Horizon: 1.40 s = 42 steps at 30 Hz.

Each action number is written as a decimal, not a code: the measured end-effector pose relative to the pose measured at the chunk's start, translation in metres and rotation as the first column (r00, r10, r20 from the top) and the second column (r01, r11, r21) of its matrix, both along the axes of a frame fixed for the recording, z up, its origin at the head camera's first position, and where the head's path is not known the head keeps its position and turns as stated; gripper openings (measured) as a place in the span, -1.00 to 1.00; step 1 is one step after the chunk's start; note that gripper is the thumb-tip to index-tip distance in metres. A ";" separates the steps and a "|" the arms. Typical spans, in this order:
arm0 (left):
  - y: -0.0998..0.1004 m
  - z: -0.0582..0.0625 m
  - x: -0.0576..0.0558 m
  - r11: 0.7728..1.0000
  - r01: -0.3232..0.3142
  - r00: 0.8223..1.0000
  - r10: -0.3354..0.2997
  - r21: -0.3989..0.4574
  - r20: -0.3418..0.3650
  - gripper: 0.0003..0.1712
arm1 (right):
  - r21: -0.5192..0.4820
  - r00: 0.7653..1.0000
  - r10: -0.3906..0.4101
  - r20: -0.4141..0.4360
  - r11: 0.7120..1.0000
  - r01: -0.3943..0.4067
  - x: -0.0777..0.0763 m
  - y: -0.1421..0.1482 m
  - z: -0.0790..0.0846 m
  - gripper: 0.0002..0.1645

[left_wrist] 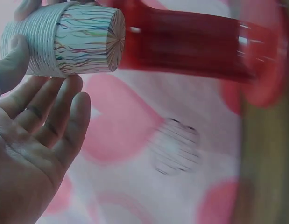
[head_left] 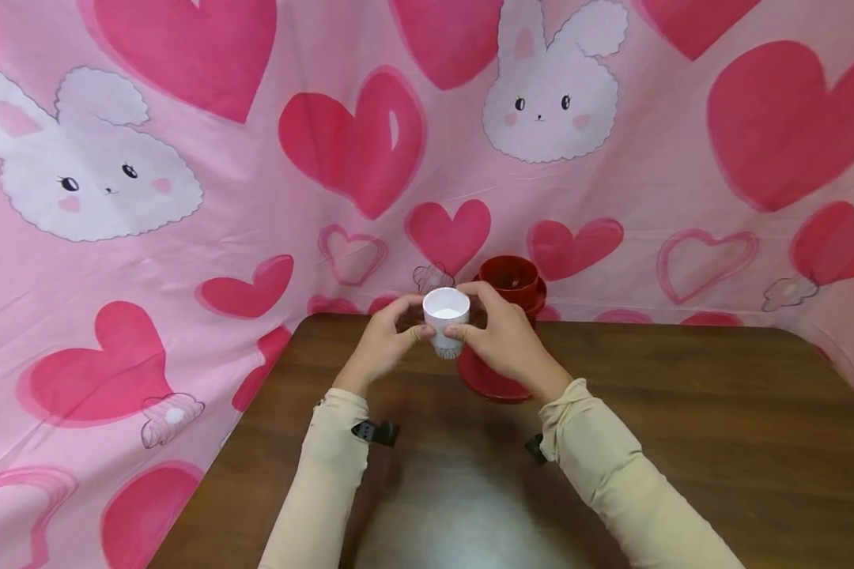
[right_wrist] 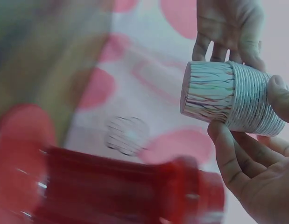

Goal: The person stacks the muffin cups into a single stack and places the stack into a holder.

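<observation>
Both hands hold a nested stack of white paper baking cups (head_left: 446, 324) in the air above the table. Colourful wavy lines mark the outermost baking cup (left_wrist: 86, 39), whose closed bottom faces down. My left hand (head_left: 387, 344) pinches the stack from the left, with its thumb on the near side. On the other side, my right hand (head_left: 504, 336) grips it between thumb and fingers. Just behind the right hand stands a red, shiny column-shaped appliance (head_left: 496, 379) with a round base and a cup-like top; the hand and forearm partly cover it.
The brown wooden table (head_left: 683, 411) reaches its back edge just beyond the red appliance. A pink cloth (head_left: 370, 39) printed with hearts and rabbits hangs behind and to the left. Dark wrist straps (head_left: 375, 432) sit at both sleeves.
</observation>
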<state>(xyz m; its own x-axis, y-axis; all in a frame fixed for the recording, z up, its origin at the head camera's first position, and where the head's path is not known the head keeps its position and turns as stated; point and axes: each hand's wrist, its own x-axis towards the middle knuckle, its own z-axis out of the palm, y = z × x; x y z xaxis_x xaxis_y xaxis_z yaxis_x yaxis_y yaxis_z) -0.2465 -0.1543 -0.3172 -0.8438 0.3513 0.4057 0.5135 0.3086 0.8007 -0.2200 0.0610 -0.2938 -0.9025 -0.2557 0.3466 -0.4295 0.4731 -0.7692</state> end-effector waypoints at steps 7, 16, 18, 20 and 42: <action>0.025 0.056 -0.014 0.997 0.055 0.998 -0.053 0.056 -0.033 -0.49 | -0.064 0.990 -0.099 -0.099 0.994 0.092 -0.007 0.016 0.044 -0.26; 0.065 0.078 -0.044 0.996 0.020 0.999 -0.022 -0.081 -0.025 -0.49 | -0.032 0.972 -0.196 -0.130 0.981 0.194 -0.033 0.044 0.058 -0.27; 0.072 0.077 -0.049 0.992 0.018 1.000 -0.019 -0.126 -0.010 -0.49 | -0.012 0.974 -0.199 -0.110 0.980 0.199 -0.038 0.050 0.056 -0.28; 0.079 0.073 -0.054 0.984 0.000 1.000 -0.001 -0.178 -0.007 -0.49 | 0.004 0.977 -0.198 -0.077 0.980 0.199 -0.042 0.056 0.051 -0.28; 0.089 0.043 -0.058 0.941 -0.016 0.998 0.037 -0.339 0.056 -0.47 | 0.204 0.991 -0.120 0.064 0.973 0.105 -0.052 0.079 0.029 -0.19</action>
